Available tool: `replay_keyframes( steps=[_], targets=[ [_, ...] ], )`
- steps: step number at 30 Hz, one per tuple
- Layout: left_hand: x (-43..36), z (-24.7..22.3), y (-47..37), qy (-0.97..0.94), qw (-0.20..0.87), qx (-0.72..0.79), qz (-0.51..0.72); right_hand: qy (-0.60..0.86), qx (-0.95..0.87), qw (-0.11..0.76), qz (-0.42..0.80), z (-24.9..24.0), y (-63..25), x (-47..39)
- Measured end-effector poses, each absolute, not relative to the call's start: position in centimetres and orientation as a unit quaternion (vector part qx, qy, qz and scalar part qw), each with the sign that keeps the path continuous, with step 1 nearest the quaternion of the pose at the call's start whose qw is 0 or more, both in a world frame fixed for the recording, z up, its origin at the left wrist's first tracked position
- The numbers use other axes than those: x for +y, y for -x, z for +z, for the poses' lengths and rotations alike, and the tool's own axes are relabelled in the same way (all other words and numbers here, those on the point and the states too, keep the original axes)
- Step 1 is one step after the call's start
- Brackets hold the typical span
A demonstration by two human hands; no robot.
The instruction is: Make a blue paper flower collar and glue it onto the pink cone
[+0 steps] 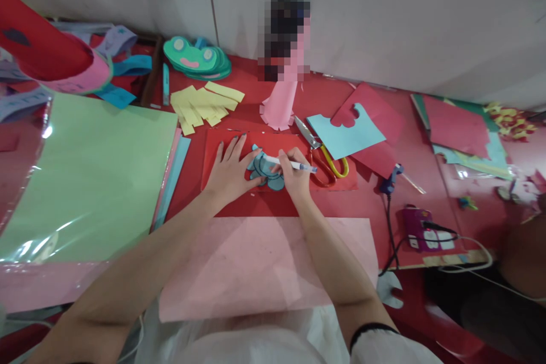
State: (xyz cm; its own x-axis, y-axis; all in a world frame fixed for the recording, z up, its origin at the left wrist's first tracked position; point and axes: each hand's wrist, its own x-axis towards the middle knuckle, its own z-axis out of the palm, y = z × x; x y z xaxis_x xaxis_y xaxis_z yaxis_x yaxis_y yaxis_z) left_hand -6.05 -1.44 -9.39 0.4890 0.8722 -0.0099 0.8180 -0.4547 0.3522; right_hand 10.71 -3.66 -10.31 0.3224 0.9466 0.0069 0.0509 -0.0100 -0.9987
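Head view, left hand (232,170) laid flat, fingers spread, touching blue cut-out (263,169) on red sheet (273,140); right hand (295,175) with fingers closed around white pen (298,165), tip against or just above cut-out, cannot tell which; scissors (314,143) just to the right, beside light-blue paper (348,133)

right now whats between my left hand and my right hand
In the head view, a blue cutout lies between the left hand and right hand; the right hand's white pen extends over it.
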Motion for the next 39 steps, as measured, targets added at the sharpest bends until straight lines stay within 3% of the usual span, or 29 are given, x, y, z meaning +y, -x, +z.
replay_keyframes(
  steps=[5, 10, 21, 39],
  targets=[
    [-1.1, -8.9, 7.0, -0.869, 0.174, 0.46, 0.064, 0.576, -0.298, 0.616, 0.448, -10.1, -11.4, -3.1],
    [-1.5, -8.8, 6.6, -0.856, 0.154, 0.487, 0.078, 0.592, -0.31, 0.662, 0.34, -9.0, -11.3, -3.6],
    [-2.7, -9.0, 5.5, -0.844, 0.137, 0.509, 0.1, 0.597, -0.421, 0.577, 0.365, -9.9, -10.2, -3.7],
    [-2.7, -9.1, 5.6, -0.844, 0.142, 0.507, 0.101, 0.611, -0.456, 0.554, 0.335, -9.8, -10.3, -3.9]
  ],
)
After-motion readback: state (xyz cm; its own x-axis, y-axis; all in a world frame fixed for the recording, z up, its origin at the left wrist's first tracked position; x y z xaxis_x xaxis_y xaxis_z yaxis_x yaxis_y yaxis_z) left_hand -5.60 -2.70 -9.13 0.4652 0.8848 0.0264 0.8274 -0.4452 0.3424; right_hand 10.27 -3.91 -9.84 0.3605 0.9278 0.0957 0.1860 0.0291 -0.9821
